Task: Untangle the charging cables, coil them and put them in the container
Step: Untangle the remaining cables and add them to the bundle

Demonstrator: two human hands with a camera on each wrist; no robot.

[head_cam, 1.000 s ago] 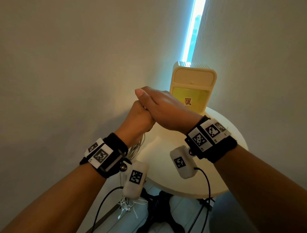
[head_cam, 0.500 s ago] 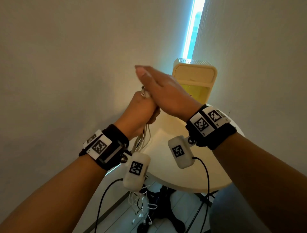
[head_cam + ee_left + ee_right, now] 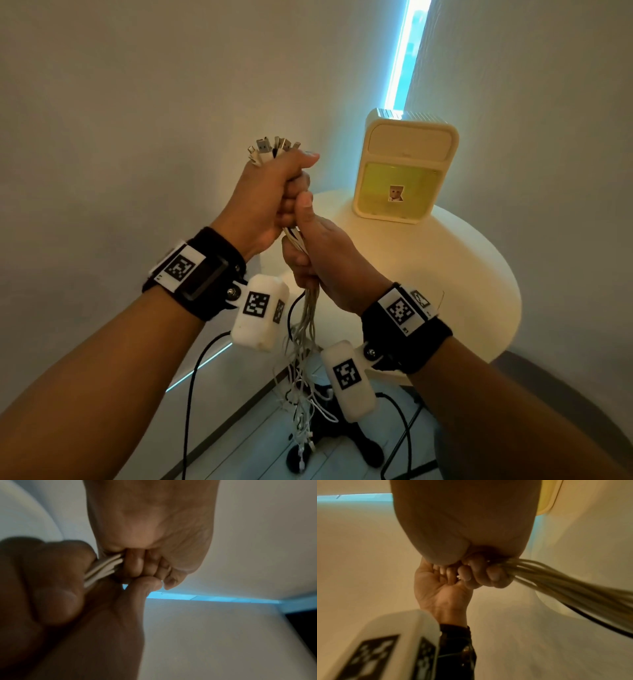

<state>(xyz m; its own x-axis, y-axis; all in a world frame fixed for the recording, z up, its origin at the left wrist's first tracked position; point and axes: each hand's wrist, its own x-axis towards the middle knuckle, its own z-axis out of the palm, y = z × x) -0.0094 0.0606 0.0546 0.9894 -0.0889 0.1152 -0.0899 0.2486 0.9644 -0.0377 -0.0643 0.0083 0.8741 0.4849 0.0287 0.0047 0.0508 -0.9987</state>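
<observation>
A bundle of white charging cables [image 3: 306, 329] hangs straight down in front of me, tangled near the floor. My left hand [image 3: 274, 195] grips the bundle near its top, with several plug ends [image 3: 270, 149] sticking out above the fist. Just below it my right hand [image 3: 318, 260] is closed round the same cables [image 3: 565, 582], thumb pointing up. In the left wrist view the white strands [image 3: 102, 570] run between the two fists. The cream and yellow container [image 3: 406, 168] stands on the round table, to the right of both hands.
The round white table [image 3: 479, 291] sits in a corner between two walls, with a blue light strip [image 3: 404, 54] behind the container. Black table legs [image 3: 342, 442] and black wrist-camera leads [image 3: 191, 394] lie below the hands, above a pale plank floor.
Both hands have risen. The right hand, which lay over the left fist, has dropped below it and closed round the cables. The plug ends now show above the left fist.
</observation>
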